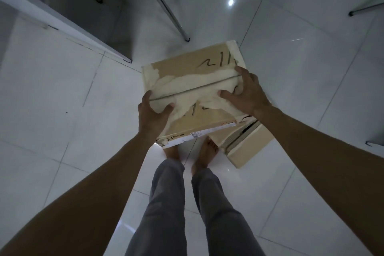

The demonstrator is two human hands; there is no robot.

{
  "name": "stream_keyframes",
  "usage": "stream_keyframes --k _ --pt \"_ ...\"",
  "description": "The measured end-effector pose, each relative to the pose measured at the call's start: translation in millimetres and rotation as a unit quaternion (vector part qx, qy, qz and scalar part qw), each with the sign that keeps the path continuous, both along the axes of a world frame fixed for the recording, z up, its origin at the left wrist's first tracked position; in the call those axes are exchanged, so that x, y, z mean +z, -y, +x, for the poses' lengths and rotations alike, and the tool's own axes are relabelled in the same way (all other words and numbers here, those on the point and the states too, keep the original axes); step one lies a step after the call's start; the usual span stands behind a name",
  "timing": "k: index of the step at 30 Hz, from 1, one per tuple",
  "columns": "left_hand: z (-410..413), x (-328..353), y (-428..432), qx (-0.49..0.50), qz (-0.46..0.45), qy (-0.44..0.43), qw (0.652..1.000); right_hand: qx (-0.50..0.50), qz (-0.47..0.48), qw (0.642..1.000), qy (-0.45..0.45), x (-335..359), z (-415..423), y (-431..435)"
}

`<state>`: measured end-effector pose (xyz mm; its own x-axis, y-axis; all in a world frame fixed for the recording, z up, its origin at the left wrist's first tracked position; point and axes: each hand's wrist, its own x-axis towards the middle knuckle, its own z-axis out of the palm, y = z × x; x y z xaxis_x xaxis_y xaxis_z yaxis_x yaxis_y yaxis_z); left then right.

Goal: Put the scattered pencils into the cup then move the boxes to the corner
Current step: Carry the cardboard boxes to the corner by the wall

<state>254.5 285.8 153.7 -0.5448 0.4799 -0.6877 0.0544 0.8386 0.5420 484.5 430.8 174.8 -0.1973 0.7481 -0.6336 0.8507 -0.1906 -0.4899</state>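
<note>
I hold a brown cardboard box [187, 64] with torn white tape and black handwriting, lifted above the floor in front of my legs. My left hand [152, 116] grips its near left edge, thumb on top. My right hand [247, 91] clasps its right side, fingers spread over the top. A second cardboard box [247, 145] lies on the floor just below and to the right, partly hidden by the held box. No pencils or cup are in view.
White tiled floor [62, 110] all around. A white table edge [62, 27] runs along the upper left. Metal chair legs [172, 12] stand ahead; another leg [361, 9] at the upper right. My bare feet [205, 151] stand beside the floor box.
</note>
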Motion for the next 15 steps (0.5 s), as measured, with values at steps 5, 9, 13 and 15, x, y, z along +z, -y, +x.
stream_keyframes --k 5,9,13,15 --pt "10.2 79.1 21.9 -0.044 0.018 -0.036 0.998 -0.024 0.011 0.999 -0.028 71.1 15.3 31.8" --pt "15.7 141.5 50.7 -0.063 0.018 -0.055 0.996 -0.014 -0.002 1.0 -0.019 126.6 25.6 70.2" --pt "15.1 195.6 75.0 -0.055 0.028 -0.084 0.995 0.012 -0.019 0.999 -0.024 171.4 25.0 97.8" --pt "14.4 215.6 83.4 -0.05 0.028 -0.097 0.994 0.023 -0.021 0.999 -0.023 185.3 23.8 106.1"
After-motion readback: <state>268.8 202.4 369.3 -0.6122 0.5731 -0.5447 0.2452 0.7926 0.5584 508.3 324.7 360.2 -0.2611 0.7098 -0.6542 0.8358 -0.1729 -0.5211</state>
